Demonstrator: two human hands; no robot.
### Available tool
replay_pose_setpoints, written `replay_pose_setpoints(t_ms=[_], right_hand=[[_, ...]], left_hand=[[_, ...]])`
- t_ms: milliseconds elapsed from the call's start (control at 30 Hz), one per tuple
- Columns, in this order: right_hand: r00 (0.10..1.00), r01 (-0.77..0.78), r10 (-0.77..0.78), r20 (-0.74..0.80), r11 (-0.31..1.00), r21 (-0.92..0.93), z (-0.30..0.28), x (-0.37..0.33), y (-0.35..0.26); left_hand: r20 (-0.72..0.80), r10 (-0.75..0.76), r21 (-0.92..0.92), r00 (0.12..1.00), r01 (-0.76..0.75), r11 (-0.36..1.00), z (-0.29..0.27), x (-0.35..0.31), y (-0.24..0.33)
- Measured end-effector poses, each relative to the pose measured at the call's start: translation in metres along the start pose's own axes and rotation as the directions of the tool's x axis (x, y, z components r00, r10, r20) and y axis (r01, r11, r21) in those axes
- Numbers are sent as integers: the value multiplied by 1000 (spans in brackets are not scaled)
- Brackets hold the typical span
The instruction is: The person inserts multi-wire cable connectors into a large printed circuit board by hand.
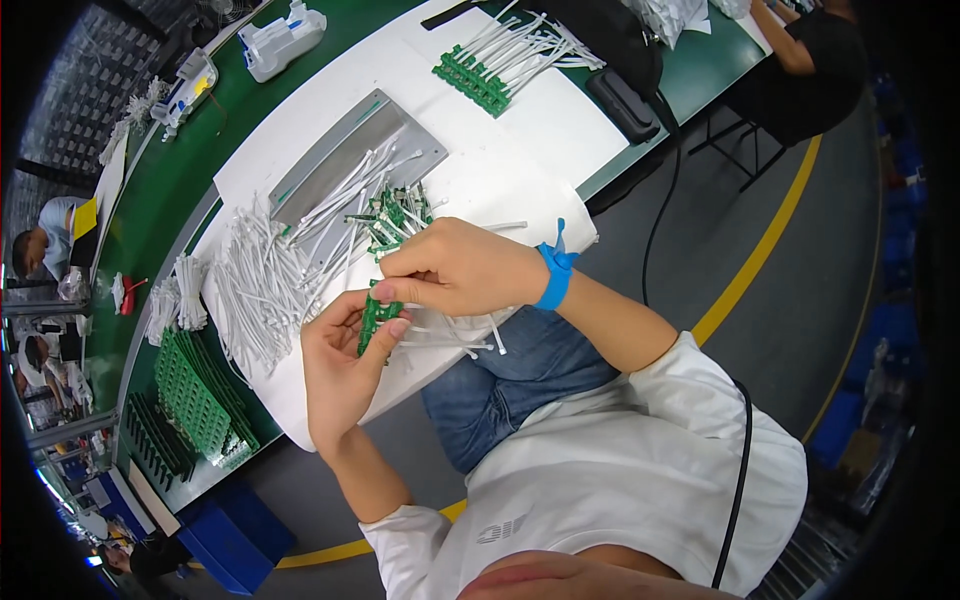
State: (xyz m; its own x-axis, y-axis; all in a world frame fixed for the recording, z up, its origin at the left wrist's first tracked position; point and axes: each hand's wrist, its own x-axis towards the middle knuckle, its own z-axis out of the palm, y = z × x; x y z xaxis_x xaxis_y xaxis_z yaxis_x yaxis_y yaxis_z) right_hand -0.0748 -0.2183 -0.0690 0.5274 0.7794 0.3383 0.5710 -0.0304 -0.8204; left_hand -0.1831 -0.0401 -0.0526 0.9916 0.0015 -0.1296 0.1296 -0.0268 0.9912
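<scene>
On the green tabletop (712, 62) and its white paper (520, 165), one green board (371, 322) sits pinched low by my left hand (338, 358) and at its upper end by my right hand (468, 264), long axis running up the view, the right nearer the board pile (402, 212).

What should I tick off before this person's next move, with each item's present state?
1. Left hand steadies the green board strip: ok, thumb and fingers grip it.
2. Right hand is at the strip: ok, closed at its upper end.
3. What the right fingertips pinch: cannot tell, the detail is too small and partly covered.
4. Blue wristband is on: ok, around the right wrist.
5. Loose white cables lie sorted: not ok, they are heaped and crossing.
6. Cabled green boards are clear of the hands: ok, at the far side of the white sheet.
</scene>
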Motion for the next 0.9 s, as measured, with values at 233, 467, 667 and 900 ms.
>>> replay_pose_setpoints(t_ms=[233,467,667,900], right_hand=[[994,-99,64,94,898,429,-2,0,-7],[955,-34,35,-296,999,7,-6,13,10],[927,-173,-67,-370,796,-580,-11,18,17],[989,11,-46,-142,970,-243,-5,0,-16]], left_hand=[[-29,169,49,985,-167,985,4,0,-10],[30,335,53,942,-337,940,-2,8,-14],[-82,119,68,990,-113,991,0,3,-3],[-19,96,-5,995,-96,995,-3,5,-5]])
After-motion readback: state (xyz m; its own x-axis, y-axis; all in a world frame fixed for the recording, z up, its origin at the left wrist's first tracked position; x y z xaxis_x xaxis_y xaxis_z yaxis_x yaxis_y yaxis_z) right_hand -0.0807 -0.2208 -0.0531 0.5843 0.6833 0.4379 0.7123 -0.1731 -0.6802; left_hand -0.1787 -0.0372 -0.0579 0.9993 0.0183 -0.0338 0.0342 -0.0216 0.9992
